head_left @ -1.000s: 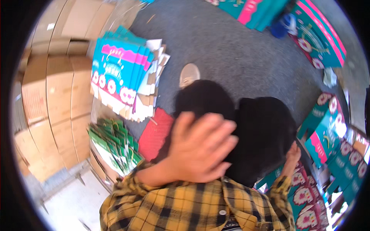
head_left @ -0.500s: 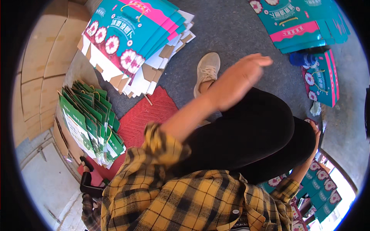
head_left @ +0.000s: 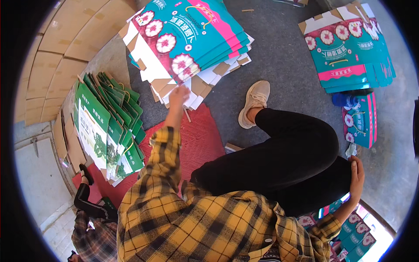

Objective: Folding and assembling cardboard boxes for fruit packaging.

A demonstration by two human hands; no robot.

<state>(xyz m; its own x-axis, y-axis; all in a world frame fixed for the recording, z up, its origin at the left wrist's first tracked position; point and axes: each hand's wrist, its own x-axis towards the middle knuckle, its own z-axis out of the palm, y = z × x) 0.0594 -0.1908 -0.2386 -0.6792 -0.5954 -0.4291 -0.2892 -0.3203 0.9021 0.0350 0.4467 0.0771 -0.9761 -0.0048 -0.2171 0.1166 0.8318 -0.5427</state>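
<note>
The teal box stack (head_left: 192, 35) lies beyond the red mat (head_left: 203, 137), left hand (head_left: 179, 96) at its near edge, finger grip I cannot tell. Grey floor (head_left: 283, 61) spreads right of the mat; farther right, the right hand (head_left: 357, 177), fingers together, touches a knee (head_left: 339, 174).

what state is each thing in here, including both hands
left hand: at the near edge of the teal carton stack, grip unclear
right hand: open, resting against a knee
teal carton stack: flattened, piled unevenly
far teal cartons: flattened, piled
green bags: folded flat, bunched unevenly
red mat: spread flat
brown boxes: closed, stacked
beige shoe: worn, laced
</note>
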